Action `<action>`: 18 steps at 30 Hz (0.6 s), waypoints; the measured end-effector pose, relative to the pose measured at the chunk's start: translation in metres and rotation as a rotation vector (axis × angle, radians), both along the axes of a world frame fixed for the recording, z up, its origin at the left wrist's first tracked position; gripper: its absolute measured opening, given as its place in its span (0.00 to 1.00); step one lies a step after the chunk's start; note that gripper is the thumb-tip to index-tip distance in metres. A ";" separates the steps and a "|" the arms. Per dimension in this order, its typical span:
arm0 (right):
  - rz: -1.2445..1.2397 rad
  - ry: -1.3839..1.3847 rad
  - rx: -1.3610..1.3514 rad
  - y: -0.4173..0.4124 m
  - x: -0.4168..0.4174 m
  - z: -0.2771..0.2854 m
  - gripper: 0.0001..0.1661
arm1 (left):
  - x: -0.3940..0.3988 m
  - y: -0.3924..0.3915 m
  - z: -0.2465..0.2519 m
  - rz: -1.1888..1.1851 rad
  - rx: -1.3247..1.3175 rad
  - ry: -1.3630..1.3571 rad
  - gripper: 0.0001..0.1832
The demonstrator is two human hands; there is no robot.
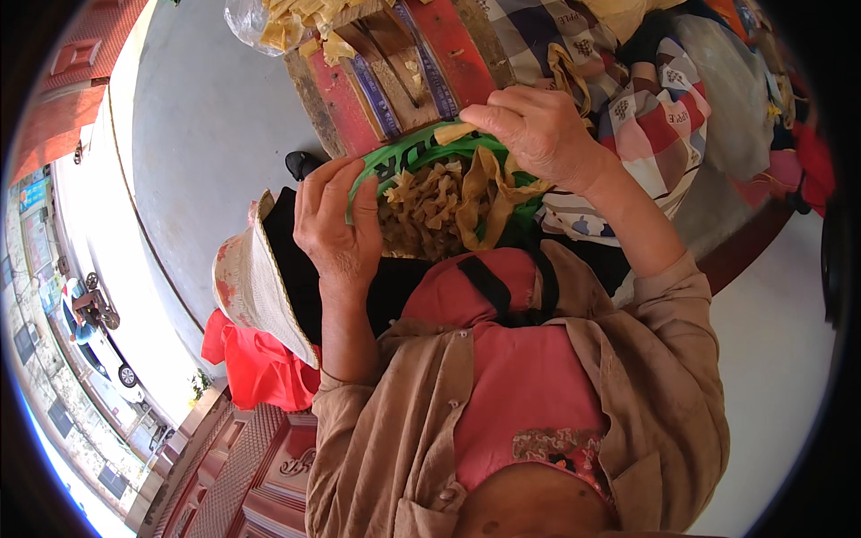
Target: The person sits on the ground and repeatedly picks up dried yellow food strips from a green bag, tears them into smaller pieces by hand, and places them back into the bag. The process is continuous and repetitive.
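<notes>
My right hand [545, 134] grips a tan strip [454, 133], probably tofu skin, whose short end sticks out past the fingertips. Longer strips [484, 195] hang below that hand over an open green plastic bag [407, 158]. Inside the bag lies a heap of small knotted pieces [424, 208] of the same tan material. My left hand [340, 222] is at the bag's left rim, thumb and fingers curled towards it. Whether those fingers pinch the bag or a strip cannot be told.
Beyond the bag stands a red wooden board [471, 40] with a slotted wooden fixture [397, 74] on it. Flat yellowish strips [323, 13] lie at its far end beside clear plastic [252, 30]. A checked cloth [646, 128] is at the right, a sun hat [252, 276] at the left.
</notes>
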State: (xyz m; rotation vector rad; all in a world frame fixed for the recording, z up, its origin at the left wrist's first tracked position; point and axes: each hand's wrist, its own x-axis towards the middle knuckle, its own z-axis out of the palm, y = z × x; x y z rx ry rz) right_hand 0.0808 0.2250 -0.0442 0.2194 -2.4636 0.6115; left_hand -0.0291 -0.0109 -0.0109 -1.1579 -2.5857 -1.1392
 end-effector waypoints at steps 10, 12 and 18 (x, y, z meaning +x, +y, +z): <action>0.204 0.141 0.009 -0.044 -0.013 0.011 0.13 | 0.027 -0.017 0.013 -0.276 0.457 -1.575 0.16; 0.160 0.079 -0.129 -0.039 -0.006 0.014 0.08 | 0.024 -0.023 0.018 -0.486 0.720 -1.604 0.15; 0.340 -0.428 -0.835 -0.053 0.020 0.021 0.07 | 0.023 -0.028 0.025 -0.670 0.972 -1.355 0.17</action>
